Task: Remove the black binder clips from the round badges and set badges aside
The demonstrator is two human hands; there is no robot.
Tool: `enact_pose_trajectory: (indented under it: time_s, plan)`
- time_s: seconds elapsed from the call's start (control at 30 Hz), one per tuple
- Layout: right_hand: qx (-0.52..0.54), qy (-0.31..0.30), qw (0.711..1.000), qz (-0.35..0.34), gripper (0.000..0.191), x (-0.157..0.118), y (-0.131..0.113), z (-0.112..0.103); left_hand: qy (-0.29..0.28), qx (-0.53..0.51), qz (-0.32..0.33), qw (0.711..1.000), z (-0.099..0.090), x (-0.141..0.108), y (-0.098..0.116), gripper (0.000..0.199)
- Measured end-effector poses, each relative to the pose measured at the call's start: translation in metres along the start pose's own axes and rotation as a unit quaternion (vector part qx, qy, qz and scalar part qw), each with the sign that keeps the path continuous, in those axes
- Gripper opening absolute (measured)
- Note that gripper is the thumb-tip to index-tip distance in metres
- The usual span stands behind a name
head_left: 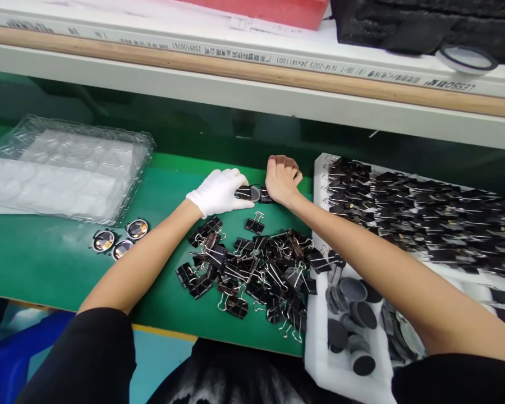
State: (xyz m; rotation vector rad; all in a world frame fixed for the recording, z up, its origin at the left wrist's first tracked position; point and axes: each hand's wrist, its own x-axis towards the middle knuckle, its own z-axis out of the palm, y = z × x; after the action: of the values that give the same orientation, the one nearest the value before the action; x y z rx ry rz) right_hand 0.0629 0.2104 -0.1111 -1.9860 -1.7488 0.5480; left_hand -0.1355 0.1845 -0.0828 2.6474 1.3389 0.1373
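My left hand [219, 192], in a white glove, grips a black binder clip [243, 192] between thumb and fingers. The clip sits at the left side of a small round grey disc [255, 194]. A second black binder clip [265, 194] is at the disc's right side, against my bare right hand [283, 180]. The right hand's fingers are curled in, and its grip is partly hidden. Just below lies a loose binder clip [255, 223] with its wire handles up. Nearer me spreads a heap of black binder clips [252, 269].
At left are a clear plastic tray [128, 185] and several round lens-like pieces [103, 240]. A white foam tray [315, 342] on the right holds dark discs [364, 314]; rows of clipped pieces [404, 207] stand behind. A ledge [235, 84] runs along the back, bearing a ring-shaped piece [467, 59].
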Motion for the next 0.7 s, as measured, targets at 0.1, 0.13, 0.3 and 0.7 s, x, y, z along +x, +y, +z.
enact_pose_trajectory:
  time_s: [0.1, 0.13, 0.3, 0.7]
  plan:
    - [0.006, 0.007, 1.0, -0.002, 0.05, 0.001, 0.002, 0.001, 0.008, 0.003, -0.003, 1.0, 0.003, 0.001, 0.004, 0.055]
    - [0.006, 0.007, 1.0, -0.002, 0.05, 0.001, 0.002, 0.001, 0.011, 0.004, -0.003, 1.0, 0.003, 0.001, 0.005, 0.055]
    - [-0.004, 0.008, 1.0, -0.004, 0.052, 0.003, 0.005, 0.001, 0.012, -0.001, 0.002, 1.0, 0.006, 0.003, 0.009, 0.054]
    - [0.07, -0.012, 0.994, 0.081, 0.053, 0.011, -0.013, -0.016, 0.027, -0.089, 0.035, 0.995, 0.002, -0.007, -0.004, 0.047]
